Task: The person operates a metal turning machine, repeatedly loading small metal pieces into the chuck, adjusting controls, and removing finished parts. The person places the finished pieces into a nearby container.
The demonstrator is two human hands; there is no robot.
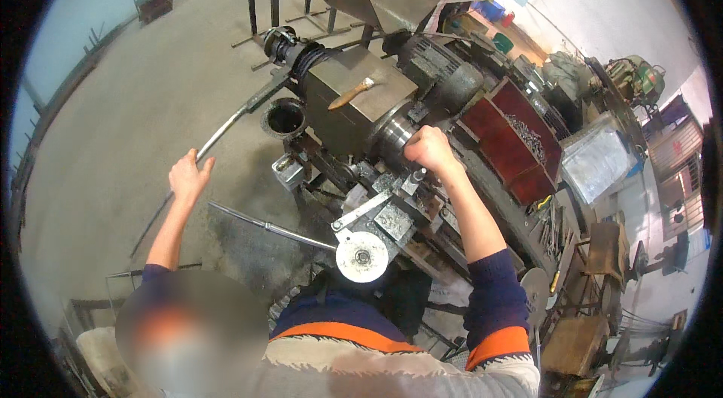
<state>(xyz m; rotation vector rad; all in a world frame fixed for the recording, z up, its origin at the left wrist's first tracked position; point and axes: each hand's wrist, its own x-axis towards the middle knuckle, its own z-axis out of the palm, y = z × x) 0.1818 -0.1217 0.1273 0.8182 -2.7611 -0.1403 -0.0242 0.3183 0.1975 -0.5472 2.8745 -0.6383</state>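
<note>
My left hand (190, 175) is wrapped round a long metal lever (230, 122) that slants up to the far end of a lathe's headstock (360, 89). My right hand (429, 147) is closed right at the face of the round steel chuck (392, 136); what its fingers hold, if anything, is hidden. Just below that hand is the tool post with a short upright handle (414, 181). Nearer to me are a flat crank arm (361, 211), a pale round handwheel (362, 256) and a second rod (271, 227) pointing left.
A wood-handled brush (351, 94) lies on the headstock. Left of it is a dark open cylinder (285, 118). A red tray (512, 143) with small metal parts stands beyond my right hand, with hand tools (556, 236) nearer. Metal stands (263, 3) rise at the back.
</note>
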